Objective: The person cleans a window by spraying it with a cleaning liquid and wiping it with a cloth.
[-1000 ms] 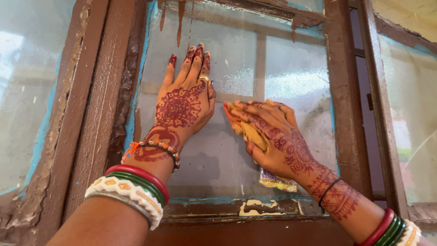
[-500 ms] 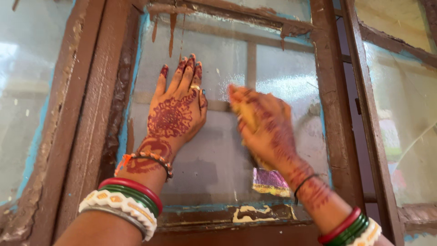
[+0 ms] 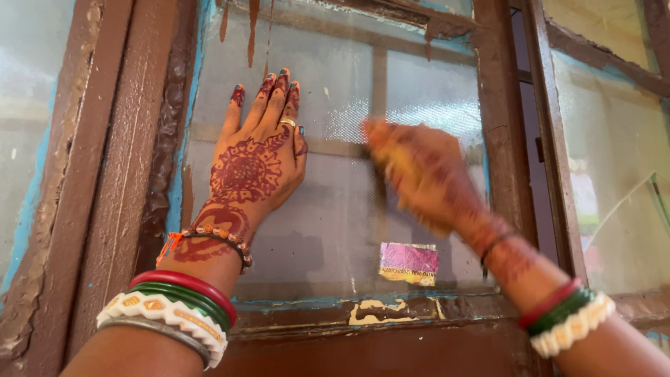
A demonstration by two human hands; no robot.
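My left hand, patterned with henna and wearing a ring, lies flat with fingers together against the frosted glass pane of a window. My right hand is blurred with motion on the same pane, to the right of the left one. It presses a small yellow cloth or sponge against the glass; most of that pad is hidden under the fingers. A purple and yellow sticker sits on the glass just below my right hand.
The pane sits in a worn brown wooden frame with peeling blue paint. A vertical post borders it on the right, with another glass pane beyond. The bottom rail shows chipped paint.
My right hand has slid right and slightly up across the glass with the yellow pad, and is now blurred. The left hand has stayed flat in place.
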